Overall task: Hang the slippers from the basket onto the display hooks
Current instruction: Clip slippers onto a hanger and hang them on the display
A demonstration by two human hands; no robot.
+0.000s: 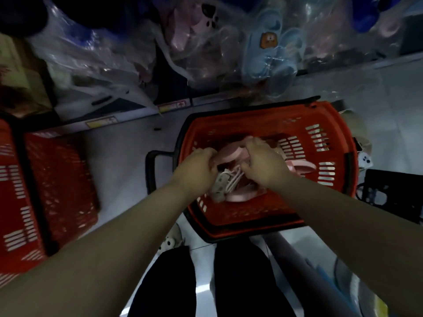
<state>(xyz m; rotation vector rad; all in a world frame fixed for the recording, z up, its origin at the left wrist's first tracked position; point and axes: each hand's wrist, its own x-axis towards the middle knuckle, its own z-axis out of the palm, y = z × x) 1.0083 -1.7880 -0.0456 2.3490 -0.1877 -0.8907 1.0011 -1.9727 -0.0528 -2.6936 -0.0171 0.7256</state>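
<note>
A red plastic basket (325,143) stands on the pale floor in front of me. Inside lie pink slippers (229,154) and white plastic hangers (229,179). Both my hands are down in the basket. My left hand (196,168) has its fingers curled over the pink slipper and the hangers. My right hand (263,161) grips the same pink slipper from the right, fingers curled over its edge. Another pink slipper (302,168) lies at the right of the basket. Bagged slippers (267,56) hang on the display above; the hooks themselves are hidden.
A second red basket (45,186) lies at the left on the floor. A black crate (393,191) stands at the right. A shelf edge with price labels (103,122) runs behind the basket. My dark trouser legs (206,282) are below.
</note>
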